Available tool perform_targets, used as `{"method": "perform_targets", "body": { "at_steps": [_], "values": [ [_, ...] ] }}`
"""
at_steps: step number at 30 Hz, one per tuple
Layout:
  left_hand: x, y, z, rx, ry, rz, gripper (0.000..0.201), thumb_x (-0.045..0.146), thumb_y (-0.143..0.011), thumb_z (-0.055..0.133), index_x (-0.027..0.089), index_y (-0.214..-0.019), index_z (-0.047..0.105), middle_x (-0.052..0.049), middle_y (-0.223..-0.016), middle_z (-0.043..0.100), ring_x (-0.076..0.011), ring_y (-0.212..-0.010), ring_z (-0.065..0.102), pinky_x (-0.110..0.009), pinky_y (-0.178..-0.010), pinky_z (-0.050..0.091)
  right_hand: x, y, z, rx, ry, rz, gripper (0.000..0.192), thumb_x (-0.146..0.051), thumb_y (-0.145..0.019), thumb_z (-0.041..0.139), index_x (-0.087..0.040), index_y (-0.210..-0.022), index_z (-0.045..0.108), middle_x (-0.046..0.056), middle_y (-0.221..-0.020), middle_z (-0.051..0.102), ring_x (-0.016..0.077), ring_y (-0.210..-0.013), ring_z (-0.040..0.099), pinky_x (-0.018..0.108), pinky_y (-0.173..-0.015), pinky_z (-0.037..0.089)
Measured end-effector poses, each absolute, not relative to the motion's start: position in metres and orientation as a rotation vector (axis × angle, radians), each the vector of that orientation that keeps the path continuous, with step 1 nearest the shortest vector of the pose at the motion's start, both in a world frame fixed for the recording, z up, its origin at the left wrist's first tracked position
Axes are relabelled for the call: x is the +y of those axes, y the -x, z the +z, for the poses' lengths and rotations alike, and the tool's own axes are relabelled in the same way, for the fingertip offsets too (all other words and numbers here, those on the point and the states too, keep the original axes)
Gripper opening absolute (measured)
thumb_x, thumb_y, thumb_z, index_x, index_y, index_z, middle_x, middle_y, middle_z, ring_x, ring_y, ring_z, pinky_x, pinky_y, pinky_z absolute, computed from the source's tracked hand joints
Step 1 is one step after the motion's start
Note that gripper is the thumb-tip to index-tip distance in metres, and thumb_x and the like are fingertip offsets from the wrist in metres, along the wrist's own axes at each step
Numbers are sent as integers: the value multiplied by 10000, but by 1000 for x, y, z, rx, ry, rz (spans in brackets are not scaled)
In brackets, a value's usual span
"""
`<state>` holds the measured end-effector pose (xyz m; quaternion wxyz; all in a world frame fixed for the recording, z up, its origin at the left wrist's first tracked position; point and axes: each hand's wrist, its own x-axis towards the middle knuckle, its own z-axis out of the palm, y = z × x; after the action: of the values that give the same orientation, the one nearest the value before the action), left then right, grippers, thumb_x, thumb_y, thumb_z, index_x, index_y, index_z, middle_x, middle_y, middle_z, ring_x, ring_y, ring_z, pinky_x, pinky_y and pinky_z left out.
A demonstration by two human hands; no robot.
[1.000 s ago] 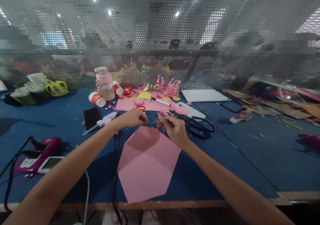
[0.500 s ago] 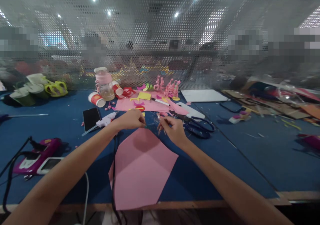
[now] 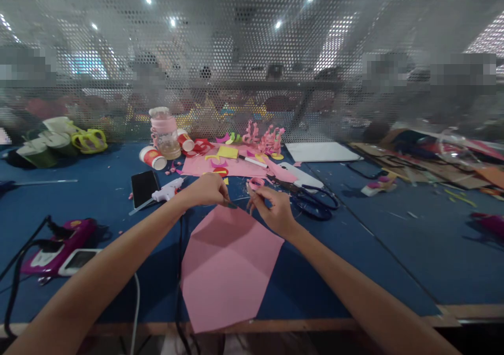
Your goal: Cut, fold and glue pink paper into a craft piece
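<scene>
My left hand and my right hand meet above the far corner of a large pink paper sheet on the blue table. Both pinch the ends of a thin dark green strip stretched between the fingertips. The strip is small and partly hidden by my fingers. A small pink paper curl lies just beyond my right hand.
Black scissors lie right of my right hand. A white glue gun and a black phone sit to the left, a magenta device with cables further left. Paper cut-outs, cups and a pink jar stand by the perforated screen.
The pink sheet shifted a little left, then back toward the right. My hands stayed close together over its far corner, still pinching the strip.
</scene>
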<state>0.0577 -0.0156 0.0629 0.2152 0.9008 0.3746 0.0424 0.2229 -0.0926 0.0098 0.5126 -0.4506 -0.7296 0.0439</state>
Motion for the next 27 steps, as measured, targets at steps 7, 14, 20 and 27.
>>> {"method": "perform_targets", "body": {
  "at_steps": [7, 14, 20, 27],
  "values": [
    [-20, -60, 68, 1136, -2455, 100, 107, 220, -565, 668, 166, -640, 722, 7, -500, 611, -91, -489, 468, -197, -508, 329, -90, -226, 5, -1791, 1117, 46, 331, -283, -850, 405, -200, -539, 481, 16, -515, 579, 122, -500, 545, 238, -518, 419],
    [-18, -59, 66, 1131, -2385, 99, 129, 213, -537, 675, 166, -647, 725, -2, -535, 638, -108, -516, 505, -203, -520, 347, -88, -228, 2, -1816, 1047, 25, 252, -220, -836, 421, -197, -600, 507, 21, -557, 603, 128, -542, 572, 234, -542, 432],
    [-16, -57, 61, 1066, -2385, 151, 119, 258, -513, 709, 161, -583, 707, 2, -499, 619, -99, -497, 498, -194, -490, 329, -88, -226, 2, -1814, 1039, 58, 240, -224, -840, 419, -204, -618, 507, 18, -575, 604, 130, -560, 572, 245, -555, 435],
    [-18, -59, 62, 1057, -2395, 161, 51, 201, -511, 704, 167, -547, 695, 12, -489, 614, -94, -500, 503, -194, -508, 338, -89, -226, 3, -1825, 1007, 29, 238, -214, -837, 425, -206, -610, 496, 16, -559, 586, 128, -547, 555, 246, -545, 428]
  ]
}}
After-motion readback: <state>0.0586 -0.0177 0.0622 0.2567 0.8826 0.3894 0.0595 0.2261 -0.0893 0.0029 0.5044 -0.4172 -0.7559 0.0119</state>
